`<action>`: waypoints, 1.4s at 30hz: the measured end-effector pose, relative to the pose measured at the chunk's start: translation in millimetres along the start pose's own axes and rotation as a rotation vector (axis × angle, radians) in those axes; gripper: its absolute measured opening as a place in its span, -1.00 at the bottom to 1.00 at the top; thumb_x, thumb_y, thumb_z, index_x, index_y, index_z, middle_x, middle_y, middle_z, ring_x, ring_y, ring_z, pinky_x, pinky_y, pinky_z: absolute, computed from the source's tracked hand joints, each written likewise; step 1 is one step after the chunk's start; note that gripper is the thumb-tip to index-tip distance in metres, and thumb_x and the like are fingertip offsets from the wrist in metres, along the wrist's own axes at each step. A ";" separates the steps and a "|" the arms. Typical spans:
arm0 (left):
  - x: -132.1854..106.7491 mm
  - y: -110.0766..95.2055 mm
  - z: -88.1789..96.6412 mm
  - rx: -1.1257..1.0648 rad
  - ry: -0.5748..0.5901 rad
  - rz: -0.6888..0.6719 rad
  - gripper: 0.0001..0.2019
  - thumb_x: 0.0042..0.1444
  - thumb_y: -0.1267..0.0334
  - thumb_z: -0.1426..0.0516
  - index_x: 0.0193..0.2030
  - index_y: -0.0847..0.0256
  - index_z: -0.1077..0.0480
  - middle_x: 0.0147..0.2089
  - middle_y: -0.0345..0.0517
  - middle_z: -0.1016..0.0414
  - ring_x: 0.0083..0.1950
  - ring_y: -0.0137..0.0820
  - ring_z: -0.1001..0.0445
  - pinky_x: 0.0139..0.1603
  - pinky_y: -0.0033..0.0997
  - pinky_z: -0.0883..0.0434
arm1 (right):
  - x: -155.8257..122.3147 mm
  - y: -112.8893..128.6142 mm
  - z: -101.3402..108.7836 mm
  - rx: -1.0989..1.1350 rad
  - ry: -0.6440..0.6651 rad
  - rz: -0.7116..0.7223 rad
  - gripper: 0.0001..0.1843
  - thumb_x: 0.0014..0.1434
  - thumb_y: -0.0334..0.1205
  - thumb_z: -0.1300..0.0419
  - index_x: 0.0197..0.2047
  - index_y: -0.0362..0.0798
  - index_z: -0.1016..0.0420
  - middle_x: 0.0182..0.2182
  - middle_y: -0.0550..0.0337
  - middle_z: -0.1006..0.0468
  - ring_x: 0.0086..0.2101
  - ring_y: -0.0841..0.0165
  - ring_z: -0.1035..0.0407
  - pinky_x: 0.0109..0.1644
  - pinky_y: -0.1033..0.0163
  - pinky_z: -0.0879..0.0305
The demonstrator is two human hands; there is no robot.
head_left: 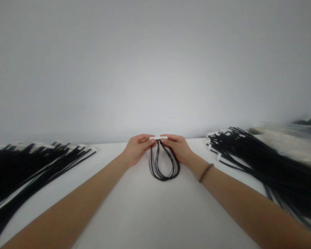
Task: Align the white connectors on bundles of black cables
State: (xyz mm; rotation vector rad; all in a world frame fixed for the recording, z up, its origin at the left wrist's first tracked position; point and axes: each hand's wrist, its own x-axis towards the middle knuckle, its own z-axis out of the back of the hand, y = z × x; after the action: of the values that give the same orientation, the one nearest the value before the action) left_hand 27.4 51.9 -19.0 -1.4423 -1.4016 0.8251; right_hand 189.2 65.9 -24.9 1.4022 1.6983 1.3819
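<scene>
At the back middle of the table, my left hand (140, 147) and my right hand (176, 144) are closed in pinches on opposite ends of a small white strip (158, 138). A bundle of thin black cords (167, 178) hangs from this strip in a rounded loop. Its lower end is near the white tabletop; I cannot tell whether it touches. Thumbs face the camera side of the strip, with the fingers behind and partly hidden. A brown bracelet (206, 173) circles my right wrist.
A pile of black cords with white ends (28, 166) lies to the left. On the right is another such pile (264, 159). Behind it is blurred clear plastic wrapping (290, 141). A plain pale wall (155, 69) rises behind the white table (155, 214).
</scene>
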 end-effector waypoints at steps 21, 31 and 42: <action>6.0 -3.5 -5.9 -0.022 -0.239 0.114 -0.95 -0.03 0.44 -0.11 -0.39 0.33 -0.29 -0.46 -0.07 -0.44 -0.51 -0.54 -0.39 -0.45 -0.52 -0.38 | 1.7 -6.3 -1.3 -0.255 -0.341 0.129 -0.48 -0.22 -0.16 -0.27 -0.21 -0.05 -0.13 -0.57 0.33 -0.39 -0.58 0.42 -0.36 -0.55 0.35 -0.27; -1.1 1.9 -10.1 0.190 -0.127 0.034 -0.65 -0.31 0.41 -0.26 -0.27 0.37 -0.37 -0.53 -0.20 -0.40 -0.56 -0.57 -0.28 -0.52 -0.53 -0.21 | -7.7 -5.0 -9.0 -1.014 -0.175 0.354 -0.75 -0.18 -0.32 -0.14 -0.32 -0.10 -0.33 -0.32 0.15 -0.35 -0.38 0.42 -0.30 -0.26 0.27 -0.29; -0.6 12.5 -12.1 0.591 -0.145 -0.155 -0.68 -0.08 0.14 -0.12 -0.19 0.28 -0.31 -0.45 -0.09 -0.44 -0.54 -0.45 -0.36 -0.52 -0.47 -0.28 | -24.2 3.0 -22.9 -1.714 -0.217 0.369 -0.65 -0.16 -0.24 -0.09 -0.25 -0.17 -0.18 -0.22 -0.09 -0.20 -0.17 0.14 -0.14 -0.11 0.03 -0.13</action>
State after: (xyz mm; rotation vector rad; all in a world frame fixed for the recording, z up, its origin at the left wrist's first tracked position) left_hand 42.9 50.4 -26.6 -0.8254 -1.2138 1.1406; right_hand 178.1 34.8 -19.2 0.6651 -0.2229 1.8826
